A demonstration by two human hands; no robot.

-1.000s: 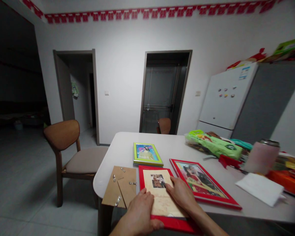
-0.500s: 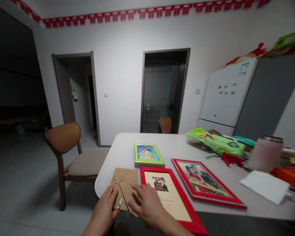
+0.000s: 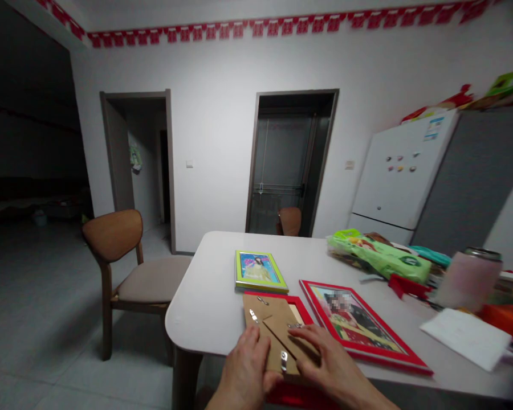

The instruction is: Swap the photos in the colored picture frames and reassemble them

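Note:
A brown picture-frame backing board point(image 3: 263, 313) with metal clips and a diagonal slit lies over a red picture frame point(image 3: 299, 396), hiding most of it. My left hand point(image 3: 247, 360) grips the board's left edge, thumb at the near edge. On the right edge my right hand point(image 3: 330, 360) is closed, its fingertips by a metal clip. Beyond the board, a lime-green picture frame point(image 3: 239, 279) lies face up. To the right is a second red picture frame point(image 3: 404, 363) with a photo in it.
The white table point(image 3: 209, 296) has rounded corners. On its right side are a green package point(image 3: 380, 257), a pink jar point(image 3: 470, 285), white paper point(image 3: 465, 339) and orange items. A wooden chair point(image 3: 115, 239) stands to the left. A white fridge point(image 3: 393, 182) stands behind.
Both hands have moved right with the backing board, from beside the red frame to over it. The frame's cream insert with a small photo is now mostly covered.

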